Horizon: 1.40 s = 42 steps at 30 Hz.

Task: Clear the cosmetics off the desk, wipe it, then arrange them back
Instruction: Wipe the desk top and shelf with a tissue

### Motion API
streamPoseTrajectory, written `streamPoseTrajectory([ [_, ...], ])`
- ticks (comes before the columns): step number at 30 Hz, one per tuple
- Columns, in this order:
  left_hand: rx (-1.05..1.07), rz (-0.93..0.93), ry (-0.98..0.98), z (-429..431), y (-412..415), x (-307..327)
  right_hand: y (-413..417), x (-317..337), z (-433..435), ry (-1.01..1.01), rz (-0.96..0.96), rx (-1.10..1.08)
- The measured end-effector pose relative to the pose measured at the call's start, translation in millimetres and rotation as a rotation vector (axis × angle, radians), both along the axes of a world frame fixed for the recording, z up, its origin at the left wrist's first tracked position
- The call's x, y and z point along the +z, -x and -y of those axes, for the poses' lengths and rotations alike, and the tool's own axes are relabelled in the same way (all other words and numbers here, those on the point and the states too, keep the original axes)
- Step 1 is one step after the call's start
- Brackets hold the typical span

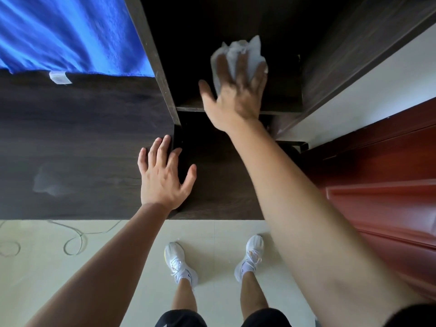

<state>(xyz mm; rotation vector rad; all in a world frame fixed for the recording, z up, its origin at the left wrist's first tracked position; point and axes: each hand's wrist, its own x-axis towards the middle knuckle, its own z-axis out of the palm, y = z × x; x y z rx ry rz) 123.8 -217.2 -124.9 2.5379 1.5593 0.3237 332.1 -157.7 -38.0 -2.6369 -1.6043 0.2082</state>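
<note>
My right hand (236, 90) reaches into a dark shelf compartment (278, 90) above the desk and presses a crumpled white cloth (236, 51) flat against the shelf board with spread, straight fingers. My left hand (162, 173) rests flat on the dark wooden desk top (82, 138), fingers spread, holding nothing. No cosmetics show anywhere in view. A faint damp smear (47, 182) marks the desk at the left.
A blue towel (66, 31) hangs over the desk's back left. A vertical shelf panel (151, 55) divides desk and compartment. A red-brown door (377, 185) stands at the right. Below are pale floor tiles (212, 244), a thin cable (70, 244) and my white shoes (179, 263).
</note>
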Motion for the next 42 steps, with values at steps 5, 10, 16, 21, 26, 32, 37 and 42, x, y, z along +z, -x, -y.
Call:
streamPoseTrajectory([
  [5,-0.009,0.010,0.005,0.2,1.8,-0.3,-13.5,4.1,37.6,0.023,0.024,0.034],
  [10,-0.002,0.011,-0.004,-1.4,-1.2,0.1,-50.3,11.8,51.1,0.045,0.063,-0.138],
  [16,0.007,0.037,-0.014,0.6,-1.9,-0.2,26.2,4.4,-14.9,0.049,-0.007,-0.095],
  [21,-0.006,0.048,-0.024,1.0,-0.6,-0.4,26.1,1.7,26.5,-0.027,0.041,0.046],
  [26,-0.009,0.046,-0.027,0.5,-1.4,-0.4,-36.3,7.9,63.0,0.019,0.059,-0.119],
  [32,-0.013,0.056,-0.040,0.1,-0.2,-2.3,-4.3,13.0,-13.1,0.082,-0.007,-0.196],
  [37,-0.012,0.057,-0.050,-1.7,0.2,-6.3,47.4,3.6,-6.5,-0.020,0.033,0.052],
  [42,-0.031,0.068,-0.065,-2.8,1.3,-8.3,4.8,0.1,40.4,-0.160,0.087,0.042],
])
